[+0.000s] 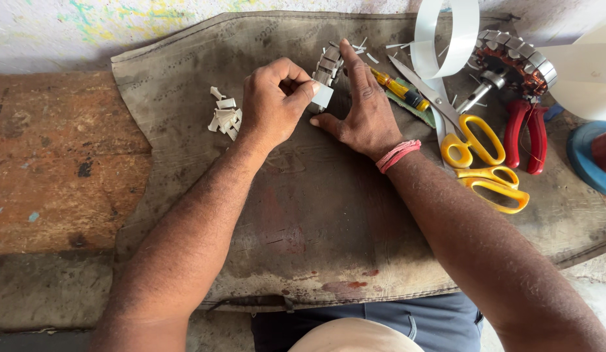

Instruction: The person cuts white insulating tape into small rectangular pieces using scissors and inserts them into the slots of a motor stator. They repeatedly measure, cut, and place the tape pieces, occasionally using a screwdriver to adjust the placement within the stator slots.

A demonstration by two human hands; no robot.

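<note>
Nearest to me, both forearms run up from the bottom edge across a worn brown mat (316, 221) laid on a stained work surface, with a red thread band (397, 155) around the right wrist. My left hand (272, 104) is curled shut, thumb and forefinger pinched on a small white folded paper piece (322, 96), which sits in the air just in front of the metal core. My right hand (363, 107) lies flat and open on the mat, fingers together, the forefinger stretched forward to steady the slotted metal core (328, 64); it grips nothing. Left of the left hand lies a small pile of white folded pieces (225, 116), near but apart from it. Just right of the right hand I see a yellow-handled screwdriver (401, 90), then yellow-handled scissors (476, 160) with blades pointing up and left, then red-handled pliers (526, 133). Farther back, a wound rotor with copper wire (512, 62) lies beside a loop of white insulating strip (446, 39), with paper offcuts scattered near it. My worry is the paper piece buckling or slipping from the pinch if it meets the core's slot at an angle, and the core rolling under only one fingertip; the scissor blades also sit close to the right wrist.
</note>
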